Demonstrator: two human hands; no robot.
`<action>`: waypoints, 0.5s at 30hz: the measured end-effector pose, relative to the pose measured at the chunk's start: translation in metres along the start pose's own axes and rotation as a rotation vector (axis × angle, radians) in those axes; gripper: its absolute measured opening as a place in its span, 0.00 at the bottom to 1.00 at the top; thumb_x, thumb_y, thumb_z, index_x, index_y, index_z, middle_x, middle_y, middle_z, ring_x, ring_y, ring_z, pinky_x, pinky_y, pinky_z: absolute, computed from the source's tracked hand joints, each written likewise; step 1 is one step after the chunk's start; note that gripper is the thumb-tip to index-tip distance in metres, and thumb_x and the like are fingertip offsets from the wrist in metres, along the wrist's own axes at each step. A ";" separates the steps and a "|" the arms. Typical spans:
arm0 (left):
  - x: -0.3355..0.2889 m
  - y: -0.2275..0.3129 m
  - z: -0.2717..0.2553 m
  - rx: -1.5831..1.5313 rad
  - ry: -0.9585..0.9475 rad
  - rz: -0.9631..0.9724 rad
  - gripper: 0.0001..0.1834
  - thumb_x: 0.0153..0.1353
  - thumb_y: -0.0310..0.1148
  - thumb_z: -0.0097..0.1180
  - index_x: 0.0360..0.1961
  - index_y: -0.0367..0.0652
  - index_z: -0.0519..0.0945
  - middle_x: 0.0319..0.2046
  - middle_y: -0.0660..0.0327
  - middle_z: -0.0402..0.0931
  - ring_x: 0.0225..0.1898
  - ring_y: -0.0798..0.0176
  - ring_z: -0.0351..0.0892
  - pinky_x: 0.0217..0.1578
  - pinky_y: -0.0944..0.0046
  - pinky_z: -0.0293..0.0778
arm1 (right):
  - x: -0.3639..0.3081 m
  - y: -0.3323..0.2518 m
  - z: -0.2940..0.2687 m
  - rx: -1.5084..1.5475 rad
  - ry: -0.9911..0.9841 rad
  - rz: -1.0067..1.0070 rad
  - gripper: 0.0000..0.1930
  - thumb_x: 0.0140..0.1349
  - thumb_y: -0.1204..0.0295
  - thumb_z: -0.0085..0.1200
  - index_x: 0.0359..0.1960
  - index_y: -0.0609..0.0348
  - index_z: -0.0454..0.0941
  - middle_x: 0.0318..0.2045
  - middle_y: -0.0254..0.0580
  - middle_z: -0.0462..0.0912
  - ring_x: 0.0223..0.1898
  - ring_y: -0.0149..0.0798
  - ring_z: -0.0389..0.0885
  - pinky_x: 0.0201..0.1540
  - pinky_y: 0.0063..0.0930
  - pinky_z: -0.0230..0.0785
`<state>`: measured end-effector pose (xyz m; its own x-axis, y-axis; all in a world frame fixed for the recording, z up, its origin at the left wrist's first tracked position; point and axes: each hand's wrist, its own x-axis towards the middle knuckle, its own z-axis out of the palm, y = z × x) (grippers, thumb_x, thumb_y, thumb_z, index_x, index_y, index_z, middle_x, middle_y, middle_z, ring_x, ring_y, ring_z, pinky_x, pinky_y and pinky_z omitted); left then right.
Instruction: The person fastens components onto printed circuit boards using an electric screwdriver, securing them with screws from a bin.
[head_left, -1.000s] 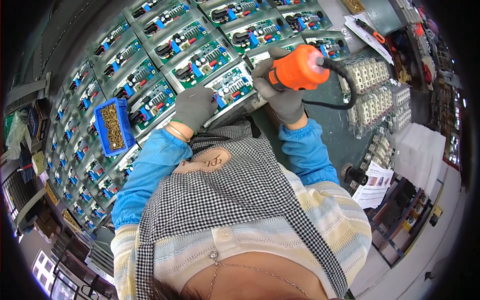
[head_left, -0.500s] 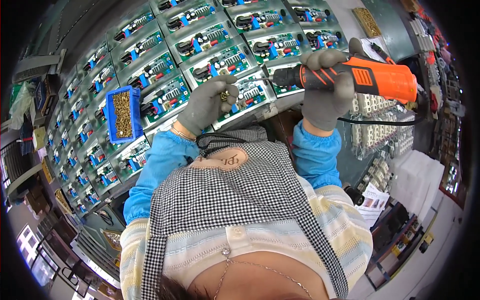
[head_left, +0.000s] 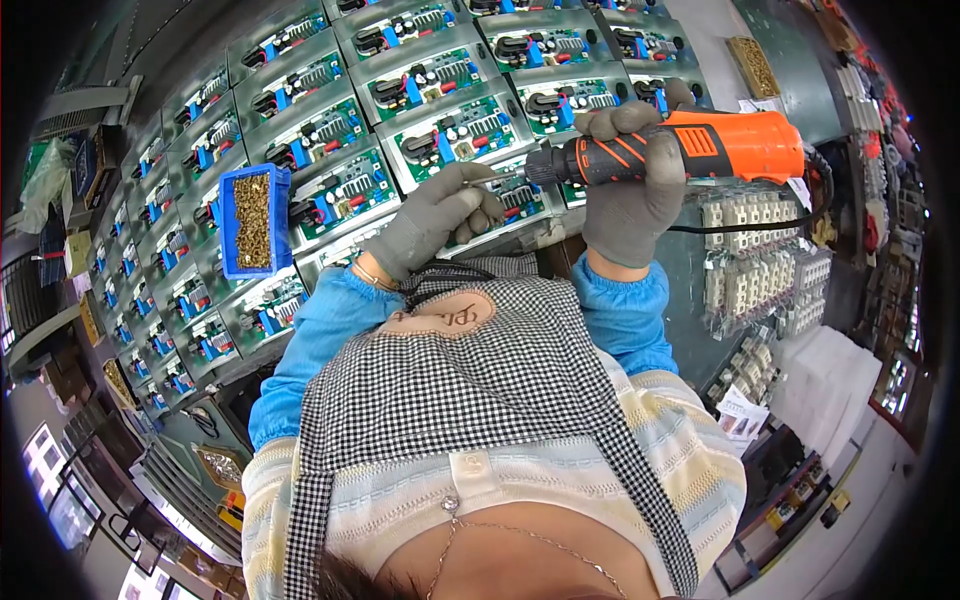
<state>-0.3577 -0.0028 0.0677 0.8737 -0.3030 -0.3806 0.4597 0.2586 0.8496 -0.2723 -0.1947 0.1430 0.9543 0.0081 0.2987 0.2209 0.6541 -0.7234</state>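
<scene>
The right hand (head_left: 628, 190) is closed around the orange driver (head_left: 690, 150), held level over the boards (head_left: 450, 135). The left hand (head_left: 440, 215) pinches something small at its tip, probably a screw. I think a screw is being loaded; next it needs aligning over a hole.

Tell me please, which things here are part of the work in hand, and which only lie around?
In use: orange electric screwdriver in right hand; left hand at its tip; green circuit boards; blue tray of brass screws.

Lying about: white terminal blocks; papers.
</scene>
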 end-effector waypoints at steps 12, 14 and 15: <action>0.006 -0.012 -0.004 0.224 0.238 0.009 0.14 0.65 0.35 0.57 0.48 0.39 0.80 0.34 0.62 0.82 0.31 0.72 0.76 0.32 0.69 0.74 | -0.001 -0.006 -0.010 -0.119 0.060 -0.042 0.35 0.59 0.59 0.61 0.63 0.60 0.59 0.37 0.41 0.81 0.38 0.41 0.82 0.50 0.52 0.75; 0.007 -0.015 -0.003 0.289 0.258 0.043 0.14 0.64 0.36 0.58 0.47 0.40 0.81 0.34 0.62 0.82 0.32 0.71 0.77 0.33 0.68 0.75 | -0.002 -0.007 -0.010 -0.121 0.061 -0.040 0.34 0.59 0.59 0.60 0.62 0.60 0.59 0.37 0.41 0.81 0.38 0.41 0.82 0.50 0.52 0.75; 0.007 -0.015 -0.002 0.340 0.283 0.067 0.13 0.63 0.36 0.60 0.45 0.40 0.82 0.34 0.62 0.83 0.33 0.71 0.78 0.34 0.67 0.75 | -0.003 -0.007 -0.010 -0.120 0.060 -0.039 0.34 0.59 0.60 0.60 0.62 0.60 0.60 0.36 0.41 0.81 0.38 0.41 0.82 0.50 0.52 0.75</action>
<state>-0.3586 -0.0066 0.0513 0.9306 -0.0207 -0.3654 0.3636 -0.0611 0.9295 -0.2744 -0.2066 0.1408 0.9541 -0.0626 0.2929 0.2768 0.5579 -0.7824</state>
